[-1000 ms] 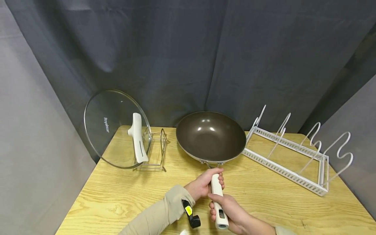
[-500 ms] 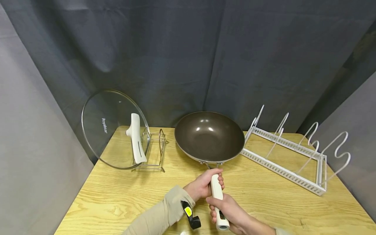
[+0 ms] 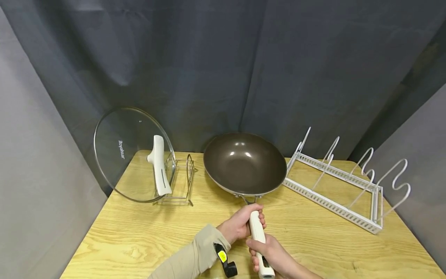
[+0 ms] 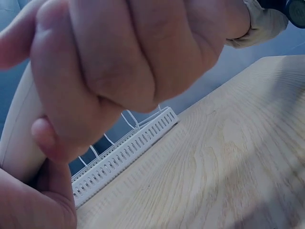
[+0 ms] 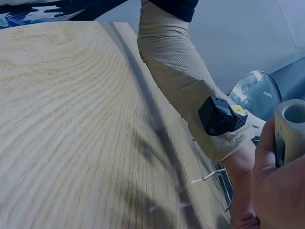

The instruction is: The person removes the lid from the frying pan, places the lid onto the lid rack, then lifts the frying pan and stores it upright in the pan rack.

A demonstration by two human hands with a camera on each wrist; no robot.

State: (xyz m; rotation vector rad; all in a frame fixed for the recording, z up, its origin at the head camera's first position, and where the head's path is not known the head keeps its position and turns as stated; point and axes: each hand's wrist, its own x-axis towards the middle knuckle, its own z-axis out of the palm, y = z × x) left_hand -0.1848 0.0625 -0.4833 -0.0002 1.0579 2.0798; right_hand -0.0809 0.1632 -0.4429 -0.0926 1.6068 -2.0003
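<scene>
A deep wok [image 3: 244,166] with a dark brown inside and a white handle [image 3: 257,229] is near the middle of the table in the head view, its bowl to the back. My left hand [image 3: 241,224] grips the handle close to the bowl. Behind it, my right hand [image 3: 273,254] grips the same handle nearer its end, thumb across the top. In the left wrist view the left hand's curled fingers [image 4: 114,57] wrap the pale handle. The right wrist view shows the handle's hollow end [image 5: 291,117] sticking out of the right hand. Whether the wok touches the table is unclear.
A glass lid [image 3: 122,170] with a white handle leans upright in a small wire stand [image 3: 189,180] on the left. To the right stands a white rack [image 3: 334,207] with wavy dividers, close to the wok's rim. A dark curtain [image 3: 195,77] hangs behind the wooden table [image 3: 122,240].
The whole head view has shifted slightly, so things appear a little further left. The handle's end has swung slightly right and toward the front edge. Both hands keep their grip.
</scene>
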